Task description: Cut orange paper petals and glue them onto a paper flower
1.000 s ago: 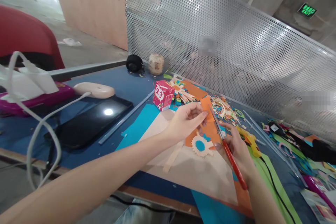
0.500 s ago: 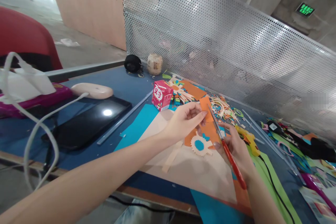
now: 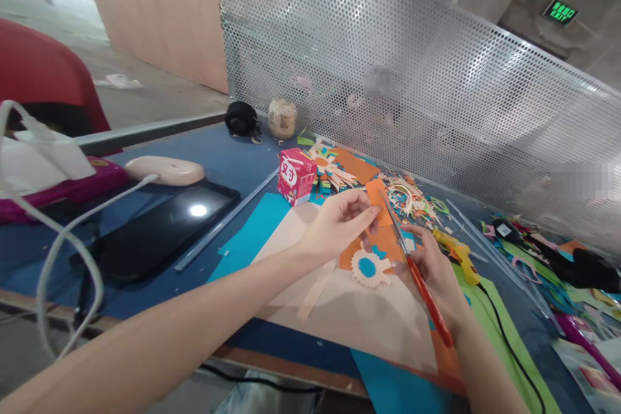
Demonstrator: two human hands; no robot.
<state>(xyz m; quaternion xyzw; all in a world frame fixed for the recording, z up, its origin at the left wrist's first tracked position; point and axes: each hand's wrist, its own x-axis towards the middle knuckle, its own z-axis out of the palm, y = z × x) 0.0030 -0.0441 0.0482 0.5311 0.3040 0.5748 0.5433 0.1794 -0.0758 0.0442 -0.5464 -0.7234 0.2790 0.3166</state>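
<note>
While one hand (image 3: 345,218) pinches paper (image 3: 376,193), another (image 3: 436,266) grips scissors (image 3: 425,296).

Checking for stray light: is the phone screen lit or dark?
Dark: the phone shows a black face, broken only by one bright spot that looks like a reflection. Powered off or just asleep: cannot tell.

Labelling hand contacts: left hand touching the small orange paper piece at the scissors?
Touching. The head view shows the left hand pinching the orange paper piece, thumb tip overlapping its left edge.
</note>
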